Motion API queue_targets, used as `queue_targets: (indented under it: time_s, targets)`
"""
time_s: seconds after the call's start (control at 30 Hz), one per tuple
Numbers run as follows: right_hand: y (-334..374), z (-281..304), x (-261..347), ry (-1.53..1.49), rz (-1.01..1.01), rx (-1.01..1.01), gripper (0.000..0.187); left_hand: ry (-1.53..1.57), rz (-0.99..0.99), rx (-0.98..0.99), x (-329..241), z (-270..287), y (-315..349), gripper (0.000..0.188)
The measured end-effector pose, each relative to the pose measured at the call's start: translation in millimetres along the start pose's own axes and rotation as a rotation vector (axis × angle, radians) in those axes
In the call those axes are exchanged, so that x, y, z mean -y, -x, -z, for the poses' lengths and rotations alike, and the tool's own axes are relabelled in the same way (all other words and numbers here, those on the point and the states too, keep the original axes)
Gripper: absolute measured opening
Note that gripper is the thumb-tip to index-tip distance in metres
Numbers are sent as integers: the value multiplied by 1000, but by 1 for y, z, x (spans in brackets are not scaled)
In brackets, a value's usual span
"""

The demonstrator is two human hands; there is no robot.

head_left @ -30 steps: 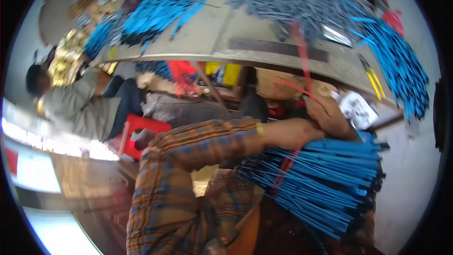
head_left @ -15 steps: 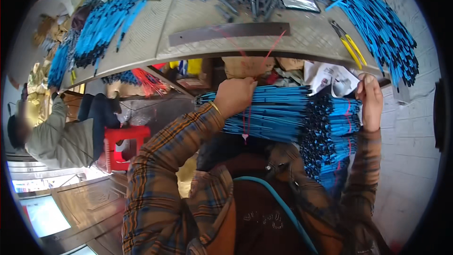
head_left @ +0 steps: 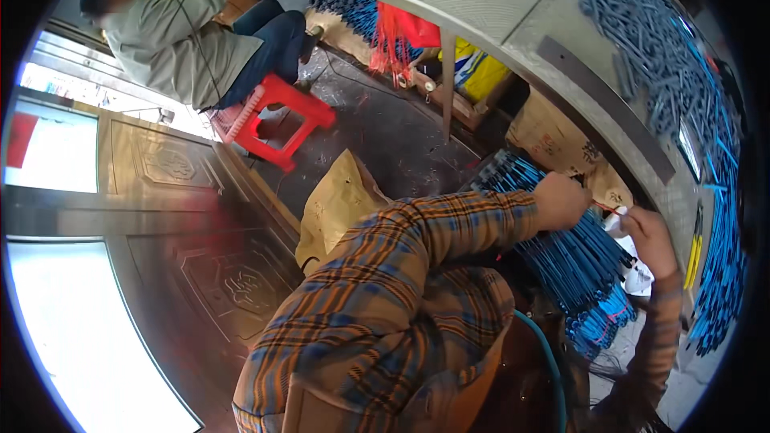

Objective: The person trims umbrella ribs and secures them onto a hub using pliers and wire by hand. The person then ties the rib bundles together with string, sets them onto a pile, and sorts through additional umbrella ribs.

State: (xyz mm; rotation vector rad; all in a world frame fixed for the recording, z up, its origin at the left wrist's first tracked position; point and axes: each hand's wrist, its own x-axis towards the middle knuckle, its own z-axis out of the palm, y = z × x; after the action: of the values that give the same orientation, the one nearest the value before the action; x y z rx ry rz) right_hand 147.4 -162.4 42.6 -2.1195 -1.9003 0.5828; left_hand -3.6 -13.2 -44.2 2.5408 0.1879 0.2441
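Head: slim blue-black rod bundle (head_left: 571, 261)
Left hand (head_left: 561, 202): curled atop bundle, gripping red string (head_left: 605, 207)
Right hand (head_left: 653, 240): pinching string, now nearer left

brown carved door (head_left: 160, 220) | bright glass panes (head_left: 76, 313) | dark floor (head_left: 385, 124) | red stool (head_left: 322, 115) | pale worktable (head_left: 473, 0)

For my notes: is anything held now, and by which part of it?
A red string, seemingly, by both ends of the short stretch between left hand and right hand; exact finger grips are unclear.
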Motion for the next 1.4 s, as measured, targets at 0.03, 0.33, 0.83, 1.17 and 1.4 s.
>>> queue_targets:
  time_s: [0.03, 0.33, 0.83, 1.17, 1.4]
  targets:
    - [0, -1, 4, -199, -92, -30, 21, 7, -12, 5, 6, 1, 2, 19]
    - [-27, -25, 28, -1221, -397, -462, 24, 8, 19, 95, 1, 12, -5, 20]
    - [-33, -57, 79, -1962, -343, -952, 20, 77, -34, -48, 8, 9, -4, 17]
    - [-3, -151, 103, -1240, -334, -696, 24, 60, 7, -116, 2, -11, -10, 22]
    - [6, -158, 89, -1374, -316, -807, 25, -122, -150, -23, -19, 46, 62, 37]
